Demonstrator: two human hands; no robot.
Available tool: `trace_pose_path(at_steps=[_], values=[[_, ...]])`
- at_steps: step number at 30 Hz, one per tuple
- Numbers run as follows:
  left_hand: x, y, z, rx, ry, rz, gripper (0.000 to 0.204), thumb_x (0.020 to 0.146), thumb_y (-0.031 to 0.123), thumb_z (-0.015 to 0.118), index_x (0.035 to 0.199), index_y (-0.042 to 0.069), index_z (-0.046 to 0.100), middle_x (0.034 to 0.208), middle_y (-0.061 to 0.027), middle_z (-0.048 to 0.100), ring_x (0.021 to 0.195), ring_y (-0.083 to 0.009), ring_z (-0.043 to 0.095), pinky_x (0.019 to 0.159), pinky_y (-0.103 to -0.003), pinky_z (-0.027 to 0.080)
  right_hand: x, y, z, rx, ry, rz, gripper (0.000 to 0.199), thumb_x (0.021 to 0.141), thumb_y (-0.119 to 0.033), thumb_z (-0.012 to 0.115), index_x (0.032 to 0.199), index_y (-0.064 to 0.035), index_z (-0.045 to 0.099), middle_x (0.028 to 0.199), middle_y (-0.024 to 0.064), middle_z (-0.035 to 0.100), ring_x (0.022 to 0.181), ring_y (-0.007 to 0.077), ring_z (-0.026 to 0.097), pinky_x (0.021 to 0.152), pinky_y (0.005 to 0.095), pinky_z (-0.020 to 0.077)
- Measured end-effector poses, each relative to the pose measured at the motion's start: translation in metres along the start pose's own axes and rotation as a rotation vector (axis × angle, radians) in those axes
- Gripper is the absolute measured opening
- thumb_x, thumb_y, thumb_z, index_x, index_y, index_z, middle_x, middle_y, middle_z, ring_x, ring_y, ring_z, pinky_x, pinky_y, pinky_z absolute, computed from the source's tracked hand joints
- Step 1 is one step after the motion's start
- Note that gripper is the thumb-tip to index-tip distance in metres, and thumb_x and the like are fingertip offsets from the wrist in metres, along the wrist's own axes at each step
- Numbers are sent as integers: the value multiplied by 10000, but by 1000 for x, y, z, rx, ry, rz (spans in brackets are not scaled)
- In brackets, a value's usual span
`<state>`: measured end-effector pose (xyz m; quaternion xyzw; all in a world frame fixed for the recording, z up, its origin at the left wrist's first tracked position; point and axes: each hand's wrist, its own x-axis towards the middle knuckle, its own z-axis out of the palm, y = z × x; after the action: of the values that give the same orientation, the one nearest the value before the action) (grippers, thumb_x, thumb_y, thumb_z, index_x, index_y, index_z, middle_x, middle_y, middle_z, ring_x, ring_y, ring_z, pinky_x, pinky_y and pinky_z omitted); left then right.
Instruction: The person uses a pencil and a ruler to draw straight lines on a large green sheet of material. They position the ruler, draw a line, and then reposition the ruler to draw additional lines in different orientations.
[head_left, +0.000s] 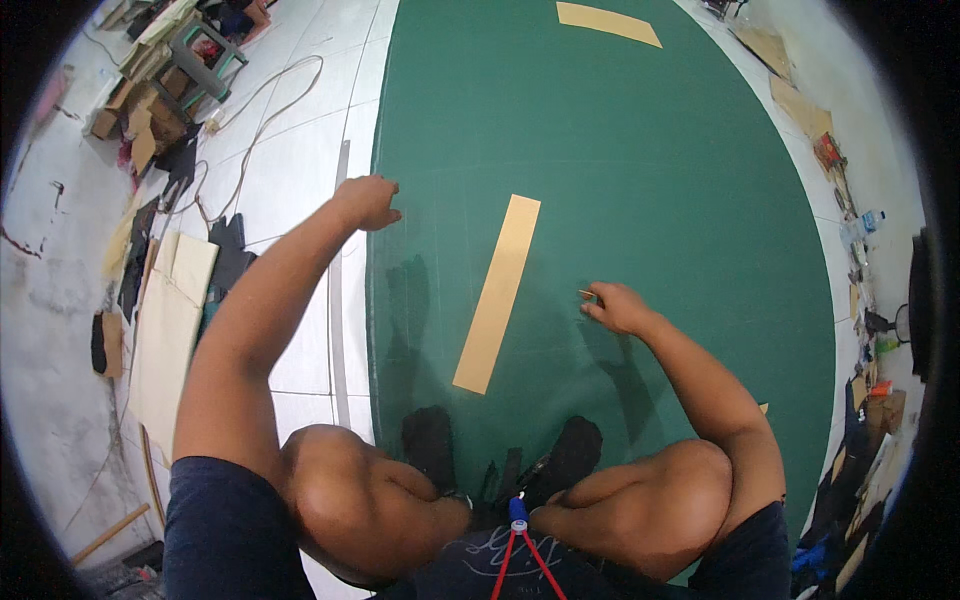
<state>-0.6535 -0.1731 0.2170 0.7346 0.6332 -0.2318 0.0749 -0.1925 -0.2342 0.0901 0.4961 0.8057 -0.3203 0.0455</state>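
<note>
A long tan cardboard strip point(497, 293) lies aslant on a large dark green sheet point(700, 220) spread over the floor. Above the sheet's left edge is my left hand point(370, 203), its thumb and fingers apart with nothing visible between them. To the right of the strip, and apart from it, my right hand point(617, 308) is closed on a small thin light-coloured stick point(587, 293), whose exact kind is too small to tell. Beside the sheet's left edge, a long grey metal ruler point(338, 330) rests on the white tiles. I squat with my feet on the sheet.
Another tan cardboard piece point(610, 22) lies at the sheet's far end. A grey-green stool point(200, 62), a looped cable point(262, 130) and a cream board point(172, 325) are at the left. Along the right wall are scraps and a plastic bottle point(865, 225).
</note>
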Motion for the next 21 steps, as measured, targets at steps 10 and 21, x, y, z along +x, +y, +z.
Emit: trace_pose_path(at_steps=[10, 21], values=[[31, 40, 129, -357, -91, 199, 866, 838, 458, 807, 1555, 164, 420, 1582, -208, 391, 1407, -401, 467, 1142, -491, 440, -56, -27, -17, -69, -12, 74, 327, 962, -379, 674, 1106, -86, 687, 1009, 160, 716, 982, 396, 679, 815, 535, 534], [58, 111, 151, -292, 199, 721, 1158, 700, 731, 790, 1624, 223, 313, 1693, -224, 192, 1565, -426, 186, 1259, -590, 176, 13, -110, -54, -441, -133, -22, 360, 951, -406, 697, 1076, -68, 695, 952, 150, 737, 923, 360, 704, 823, 495, 549]])
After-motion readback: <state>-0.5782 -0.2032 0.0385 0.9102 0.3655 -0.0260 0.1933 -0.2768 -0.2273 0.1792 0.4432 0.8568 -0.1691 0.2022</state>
